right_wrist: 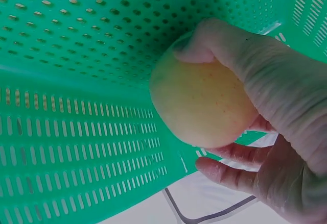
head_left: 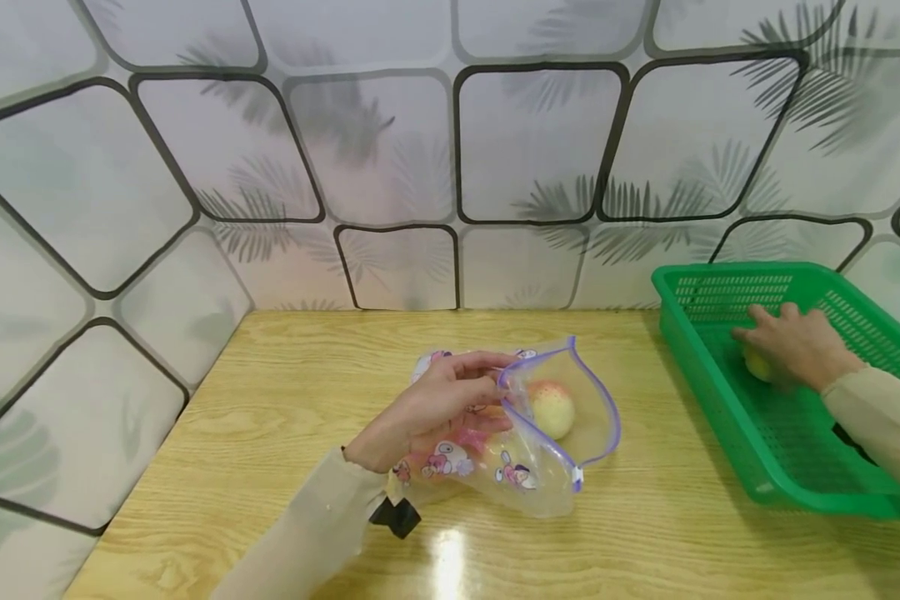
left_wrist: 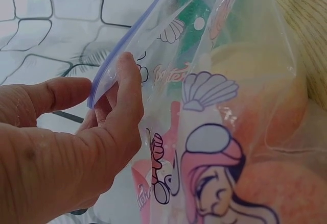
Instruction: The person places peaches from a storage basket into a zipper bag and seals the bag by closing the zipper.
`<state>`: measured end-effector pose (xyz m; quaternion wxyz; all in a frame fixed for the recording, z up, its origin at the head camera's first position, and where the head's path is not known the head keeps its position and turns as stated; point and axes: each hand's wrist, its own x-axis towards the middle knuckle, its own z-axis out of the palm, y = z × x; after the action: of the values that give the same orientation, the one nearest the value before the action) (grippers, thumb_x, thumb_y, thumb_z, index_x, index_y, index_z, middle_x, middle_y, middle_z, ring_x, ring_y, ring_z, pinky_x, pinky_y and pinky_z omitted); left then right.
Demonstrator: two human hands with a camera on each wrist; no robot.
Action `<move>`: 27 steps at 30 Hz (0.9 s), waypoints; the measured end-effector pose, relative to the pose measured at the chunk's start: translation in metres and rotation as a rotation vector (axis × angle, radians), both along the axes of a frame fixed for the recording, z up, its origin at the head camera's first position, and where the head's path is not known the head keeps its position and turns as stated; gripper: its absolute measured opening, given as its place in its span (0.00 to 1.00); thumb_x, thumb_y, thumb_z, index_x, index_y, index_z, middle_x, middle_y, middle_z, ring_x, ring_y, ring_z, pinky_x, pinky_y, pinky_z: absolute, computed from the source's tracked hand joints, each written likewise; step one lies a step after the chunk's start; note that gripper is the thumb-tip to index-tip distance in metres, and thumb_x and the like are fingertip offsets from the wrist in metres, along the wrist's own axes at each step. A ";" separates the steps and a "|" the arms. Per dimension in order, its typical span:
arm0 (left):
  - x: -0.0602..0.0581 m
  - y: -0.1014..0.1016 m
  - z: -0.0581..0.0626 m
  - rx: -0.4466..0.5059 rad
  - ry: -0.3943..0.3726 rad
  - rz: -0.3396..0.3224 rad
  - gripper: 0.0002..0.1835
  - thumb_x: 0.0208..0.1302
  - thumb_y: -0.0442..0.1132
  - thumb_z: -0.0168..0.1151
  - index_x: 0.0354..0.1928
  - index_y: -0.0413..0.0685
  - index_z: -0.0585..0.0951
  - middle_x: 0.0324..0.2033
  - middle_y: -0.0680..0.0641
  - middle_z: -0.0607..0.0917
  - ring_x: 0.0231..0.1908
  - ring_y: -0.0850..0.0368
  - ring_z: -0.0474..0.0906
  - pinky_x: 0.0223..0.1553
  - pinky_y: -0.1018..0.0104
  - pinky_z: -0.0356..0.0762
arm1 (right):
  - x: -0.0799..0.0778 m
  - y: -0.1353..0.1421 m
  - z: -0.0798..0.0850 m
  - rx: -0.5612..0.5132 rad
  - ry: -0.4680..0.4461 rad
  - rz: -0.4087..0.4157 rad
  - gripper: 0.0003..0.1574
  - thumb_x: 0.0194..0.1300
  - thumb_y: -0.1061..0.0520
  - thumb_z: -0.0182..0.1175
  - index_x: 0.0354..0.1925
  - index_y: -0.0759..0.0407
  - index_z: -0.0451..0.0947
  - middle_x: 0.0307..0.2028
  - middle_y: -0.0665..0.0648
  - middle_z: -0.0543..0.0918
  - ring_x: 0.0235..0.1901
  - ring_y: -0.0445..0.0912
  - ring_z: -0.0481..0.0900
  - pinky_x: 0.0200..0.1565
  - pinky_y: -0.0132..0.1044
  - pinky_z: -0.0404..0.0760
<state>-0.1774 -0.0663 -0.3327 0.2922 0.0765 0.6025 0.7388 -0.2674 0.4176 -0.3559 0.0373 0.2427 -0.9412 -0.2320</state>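
Note:
A clear zip bag with a purple zip edge and cartoon prints lies on the table, its mouth standing wide. My left hand pinches the zip edge between thumb and fingers, as the left wrist view shows close up. One peach shows through the bag's mouth, and more peaches press against the printed plastic. Over at the right, my right hand reaches into a green basket. Its thumb and fingers curl round a yellowish peach with faint red specks, low inside the basket.
The wooden table ends at a patterned cloth wall at the back and left. The basket has slotted sides and a raised rim, and it stands at the table's right side. A slider sits at the zip's near end.

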 end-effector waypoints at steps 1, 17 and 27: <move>0.000 0.000 0.000 -0.002 0.002 -0.002 0.26 0.69 0.27 0.55 0.69 0.42 0.74 0.44 0.48 0.79 0.41 0.57 0.83 0.41 0.68 0.90 | 0.001 -0.001 0.000 -0.004 0.007 0.003 0.37 0.44 0.77 0.74 0.55 0.60 0.82 0.47 0.70 0.72 0.33 0.65 0.76 0.21 0.51 0.83; 0.000 0.001 -0.003 -0.009 0.014 -0.003 0.25 0.70 0.28 0.55 0.68 0.43 0.74 0.44 0.48 0.80 0.41 0.58 0.83 0.42 0.67 0.91 | 0.018 -0.010 0.008 -0.007 0.170 0.038 0.30 0.52 0.73 0.72 0.52 0.54 0.84 0.41 0.68 0.69 0.24 0.56 0.63 0.12 0.38 0.71; 0.000 0.002 -0.003 -0.014 0.019 -0.005 0.26 0.69 0.28 0.56 0.68 0.43 0.74 0.45 0.47 0.79 0.42 0.58 0.83 0.42 0.67 0.90 | 0.019 -0.011 0.003 -0.025 0.347 0.259 0.27 0.41 0.77 0.72 0.39 0.56 0.84 0.32 0.71 0.66 0.19 0.55 0.60 0.15 0.42 0.67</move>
<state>-0.1774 -0.0646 -0.3358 0.2888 0.0831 0.6101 0.7332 -0.2479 0.4064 -0.3526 0.2315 0.3177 -0.8843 -0.2522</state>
